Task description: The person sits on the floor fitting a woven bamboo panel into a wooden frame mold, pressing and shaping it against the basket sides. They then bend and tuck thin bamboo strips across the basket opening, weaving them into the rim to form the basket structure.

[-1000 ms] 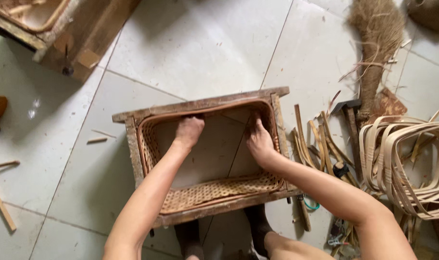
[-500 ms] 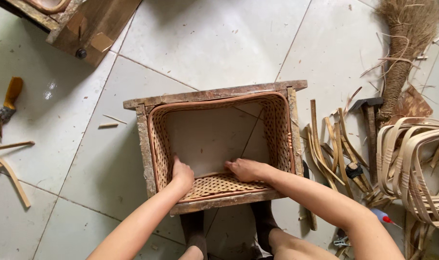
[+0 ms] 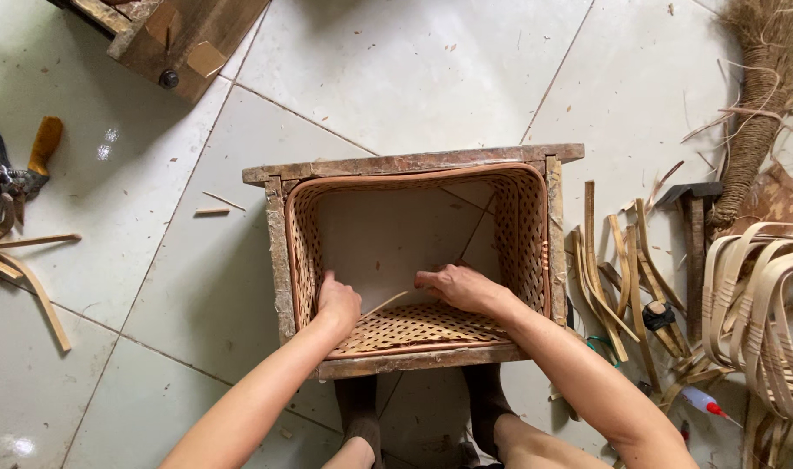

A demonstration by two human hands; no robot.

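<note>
Fingers of both hands are pressing down flat inside the basket (image 3: 414,252) in the middle of the frame. The left hand (image 3: 338,301) is lying with its fingers together on the near woven wall, gripping nothing. The right hand (image 3: 457,287) is resting beside it, fingers stretched toward a thin strip (image 3: 386,303) that is sticking up between the two hands; I cannot tell if it is pinching it. The basket is sitting in a wooden frame (image 3: 414,163) on the tiled floor (image 3: 414,78). It seems the weaving of the lower wall is being pushed into place. The next move probably needs a firm grip on the loose strip. Bent strips (image 3: 753,295) are lying at the right, pruners (image 3: 14,174) at the left edge.
</note>
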